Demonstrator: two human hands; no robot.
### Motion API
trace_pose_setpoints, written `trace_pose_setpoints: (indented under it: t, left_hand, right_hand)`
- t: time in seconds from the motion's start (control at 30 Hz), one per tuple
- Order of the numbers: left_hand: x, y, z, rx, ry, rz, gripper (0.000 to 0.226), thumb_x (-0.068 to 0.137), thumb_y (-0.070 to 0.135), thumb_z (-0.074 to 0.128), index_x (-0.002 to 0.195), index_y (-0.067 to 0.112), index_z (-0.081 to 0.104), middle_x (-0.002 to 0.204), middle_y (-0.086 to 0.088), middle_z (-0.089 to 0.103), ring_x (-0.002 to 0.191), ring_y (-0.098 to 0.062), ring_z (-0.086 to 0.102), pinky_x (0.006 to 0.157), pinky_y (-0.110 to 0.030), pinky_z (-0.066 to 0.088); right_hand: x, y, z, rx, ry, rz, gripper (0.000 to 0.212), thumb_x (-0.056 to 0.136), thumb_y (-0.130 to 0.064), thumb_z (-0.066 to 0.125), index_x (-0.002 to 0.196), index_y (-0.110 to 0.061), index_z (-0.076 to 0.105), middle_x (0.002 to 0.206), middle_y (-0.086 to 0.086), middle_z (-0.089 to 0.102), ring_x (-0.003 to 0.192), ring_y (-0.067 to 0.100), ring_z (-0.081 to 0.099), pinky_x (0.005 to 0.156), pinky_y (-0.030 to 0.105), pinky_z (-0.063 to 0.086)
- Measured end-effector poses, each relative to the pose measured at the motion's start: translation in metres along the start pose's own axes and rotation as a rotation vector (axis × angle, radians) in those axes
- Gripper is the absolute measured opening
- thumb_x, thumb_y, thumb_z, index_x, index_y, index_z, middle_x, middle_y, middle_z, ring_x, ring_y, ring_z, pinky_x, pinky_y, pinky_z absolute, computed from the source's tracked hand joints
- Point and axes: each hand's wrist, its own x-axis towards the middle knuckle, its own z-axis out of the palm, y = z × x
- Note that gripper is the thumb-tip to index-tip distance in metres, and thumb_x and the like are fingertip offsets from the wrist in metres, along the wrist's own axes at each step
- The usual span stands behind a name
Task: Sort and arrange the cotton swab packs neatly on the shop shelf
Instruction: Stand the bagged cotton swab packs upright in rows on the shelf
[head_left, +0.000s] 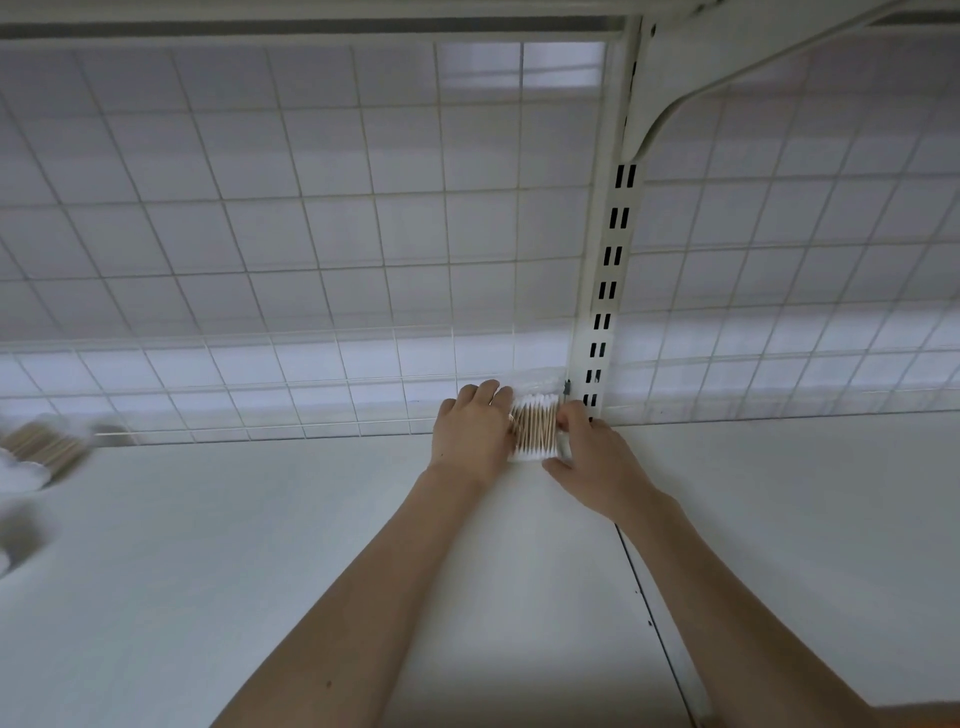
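A: At the far left edge of the white shelf, what is there?

B: A blurred heap of cotton swab packs, wooden sticks with white tips, lying near the wire grid back panel. They are too smeared to count.

A: And moving right, toward the middle?

B: Two bare forearms reach from the near edge to the far end of the shelf. The left hand lies palm down, its fingers curled over the left side of a clear cotton swab pack.

A: Where exactly is that pack?

B: On the shelf surface at the far end, right against the grid, just left of the slotted upright post. The sticks run near to far, white tips at both ends.

A: The other hand?

B: The right hand grips the pack's right side, fingers bent round its edge and thumb along the near corner. So both hands hold the same pack between them.

A: Anything further right?

B: A seam in the shelf running toward the near edge, more grid behind, and a white shelf bracket overhead, fixed to the post.
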Motion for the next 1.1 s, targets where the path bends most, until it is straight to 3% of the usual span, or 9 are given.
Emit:
trace_pose_setpoints:
  t: [0.2,0.47,0.8,1.1]
  left_hand:
    - [0.003,-0.002,-0.001,0.007,-0.007,0.006,0.048,0.089,0.025,0.053,0.134,0.017,0.038,0.139,0.001,0.037,0.128,-0.019,0.032,0.099,-0.031,0.028]
    - [-0.009,-0.005,-0.008,-0.041,-0.012,-0.037,0.072,0.089,0.032,0.055,0.146,0.018,0.014,0.152,-0.003,0.015,0.137,-0.021,0.022,0.106,-0.034,0.026]
    - [-0.087,-0.054,-0.033,-0.228,0.04,-0.369,0.064,0.086,0.035,0.059,0.141,0.022,0.031,0.147,-0.003,0.027,0.128,-0.025,0.036,0.099,-0.038,0.034]
    - [-0.123,-0.056,-0.034,-0.285,0.069,-0.432,0.063,0.084,0.034,0.061,0.14,0.022,0.034,0.146,-0.002,0.028,0.124,-0.024,0.04,0.097,-0.037,0.035]
  right_hand:
    - [-0.002,-0.002,0.0,0.064,0.021,-0.011,0.039,0.086,-0.017,0.058,0.117,-0.009,0.035,0.111,0.01,0.061,0.107,0.027,0.055,0.09,0.039,0.045]
    - [0.002,-0.007,0.002,0.143,0.051,0.003,0.053,0.081,-0.021,0.065,0.118,-0.011,0.028,0.106,0.012,0.06,0.099,0.03,0.055,0.084,0.039,0.046]
    - [0.008,-0.008,0.009,0.164,0.101,0.018,0.057,0.082,-0.022,0.067,0.12,-0.012,0.025,0.108,0.013,0.059,0.091,0.032,0.059,0.075,0.038,0.049]
    - [0.01,-0.011,0.016,0.169,0.152,0.068,0.054,0.082,-0.023,0.066,0.119,-0.011,0.029,0.091,0.005,0.054,0.084,0.033,0.059,0.065,0.031,0.04]
